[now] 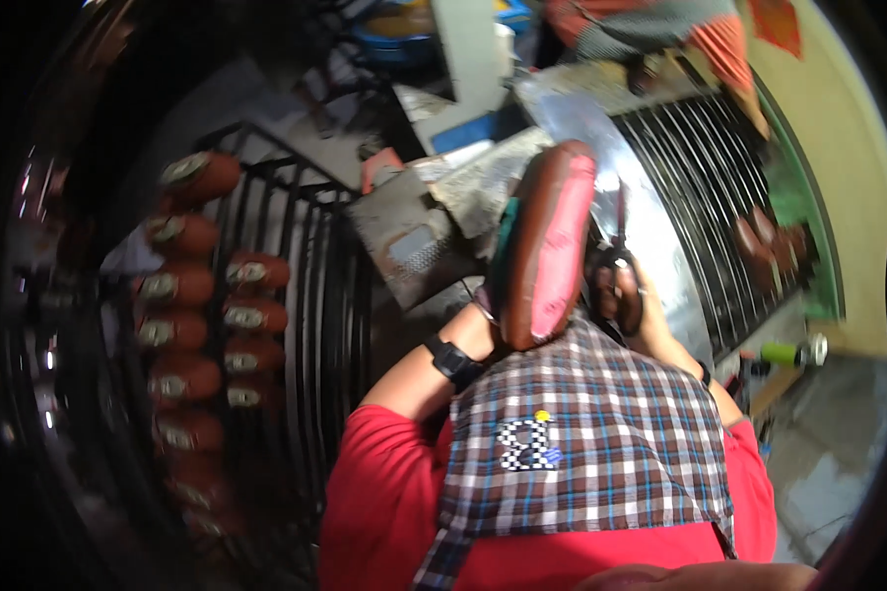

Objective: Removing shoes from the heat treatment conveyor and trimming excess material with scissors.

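A brown shoe on a last (pixel 522 266) stands upended in front of my chest, its pink underside (pixel 562 241) facing right. A strip of teal shows along its left edge. My left hand (pixel 481 325) is around its lower left side, with most of the fingers hidden behind it. Just to the right, my right hand (pixel 650 310) is closed on dark-handled scissors (pixel 620 258). Their narrow blades point up and away from me, close beside the shoe. Whether the blades touch it cannot be made out.
At left, a black metal rack (pixel 310 227) bears several brown shoes on lasts (pixel 174 335). A shiny metal bench (pixel 665 222) lies ahead, beside a slatted rack (pixel 705 167) with brown shoe pieces (pixel 764 241). A person in orange (pixel 719 49) stands beyond.
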`<state>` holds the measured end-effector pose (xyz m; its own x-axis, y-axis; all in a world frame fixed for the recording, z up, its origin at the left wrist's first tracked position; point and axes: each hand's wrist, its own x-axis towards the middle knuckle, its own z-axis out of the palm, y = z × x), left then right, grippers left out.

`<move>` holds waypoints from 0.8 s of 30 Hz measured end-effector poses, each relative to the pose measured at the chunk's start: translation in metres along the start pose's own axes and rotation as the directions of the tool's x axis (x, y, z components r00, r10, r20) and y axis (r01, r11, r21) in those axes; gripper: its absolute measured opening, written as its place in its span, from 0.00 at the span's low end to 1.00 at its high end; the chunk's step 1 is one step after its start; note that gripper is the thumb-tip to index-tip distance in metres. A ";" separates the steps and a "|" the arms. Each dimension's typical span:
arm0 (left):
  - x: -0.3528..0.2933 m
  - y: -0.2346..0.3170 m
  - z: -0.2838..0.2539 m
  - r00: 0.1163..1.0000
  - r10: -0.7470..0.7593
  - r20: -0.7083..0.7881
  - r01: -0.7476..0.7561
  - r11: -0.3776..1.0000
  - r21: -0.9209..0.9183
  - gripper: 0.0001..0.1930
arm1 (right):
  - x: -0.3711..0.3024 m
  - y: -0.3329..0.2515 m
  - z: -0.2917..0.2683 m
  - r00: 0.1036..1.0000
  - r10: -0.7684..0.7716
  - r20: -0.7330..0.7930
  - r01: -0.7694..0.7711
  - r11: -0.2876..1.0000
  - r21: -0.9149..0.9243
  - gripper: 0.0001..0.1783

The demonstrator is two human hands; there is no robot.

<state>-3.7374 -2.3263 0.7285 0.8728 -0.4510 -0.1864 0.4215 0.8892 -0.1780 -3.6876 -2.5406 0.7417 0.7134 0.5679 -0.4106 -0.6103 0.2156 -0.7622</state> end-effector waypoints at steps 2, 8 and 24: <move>0.017 0.002 0.040 0.975 0.216 -0.042 -0.193 0.931 0.310 0.21 | 0.010 -0.012 -0.037 0.974 0.223 -0.044 -0.219 0.972 0.089 0.30; 0.000 -0.003 0.089 0.930 0.168 0.326 -0.194 -0.530 0.826 0.37 | 0.021 -0.049 -0.049 0.753 0.391 0.529 -0.425 0.903 -0.062 0.38; -0.033 -0.092 -0.034 0.243 0.956 -0.164 -0.586 0.279 0.761 0.21 | 0.128 -0.003 0.033 0.762 0.355 0.541 0.327 0.511 -0.795 0.50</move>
<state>-3.8136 -2.3958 0.7185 0.5750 0.7278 -0.3738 -0.2064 0.5712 0.7944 -3.6056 -2.4424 0.7083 0.1405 0.9394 -0.3129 0.1951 -0.3361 -0.9214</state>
